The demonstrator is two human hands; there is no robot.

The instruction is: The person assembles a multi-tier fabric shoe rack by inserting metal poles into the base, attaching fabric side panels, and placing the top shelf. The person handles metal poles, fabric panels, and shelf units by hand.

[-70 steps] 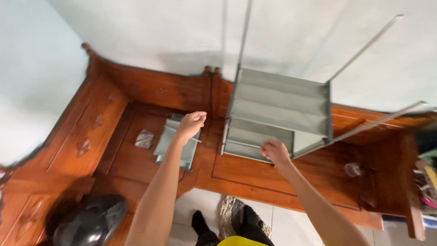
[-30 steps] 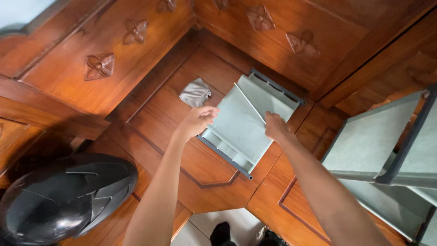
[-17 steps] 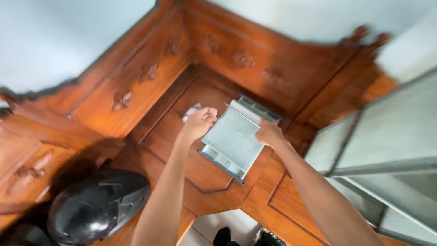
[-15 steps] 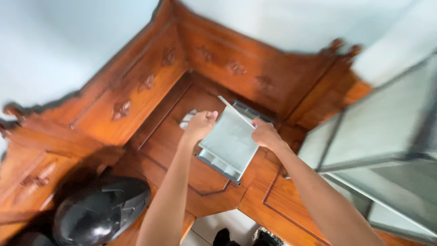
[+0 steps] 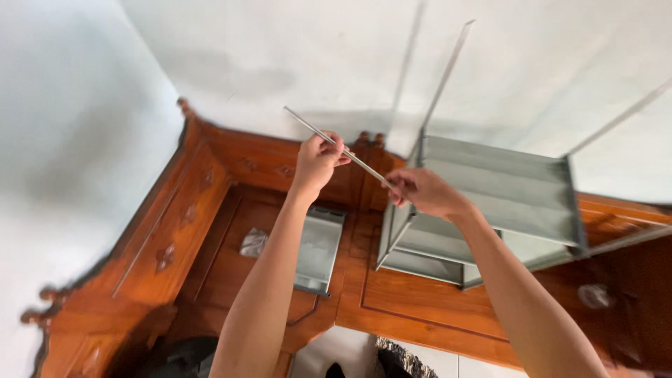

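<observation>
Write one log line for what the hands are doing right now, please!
left hand: grips thin metal rod | right hand: grips same rod | grey metal shelf rack: beside, on wooden bench | grey metal panel: lying flat

Counts around the wooden bench (image 5: pixel 420 308)

Two hands, left (image 5: pixel 316 161) and right (image 5: pixel 420 192), share one thin metal rod (image 5: pixel 308 126) above the bench; on it sit one grey shelf rack (image 5: pixel 490 210), one loose grey panel (image 5: pixel 318 252), one small plastic bag (image 5: pixel 253 243).

A crumpled clear plastic packet (image 5: pixel 253 243) lies on the wooden bench (image 5: pixel 210 280).
</observation>
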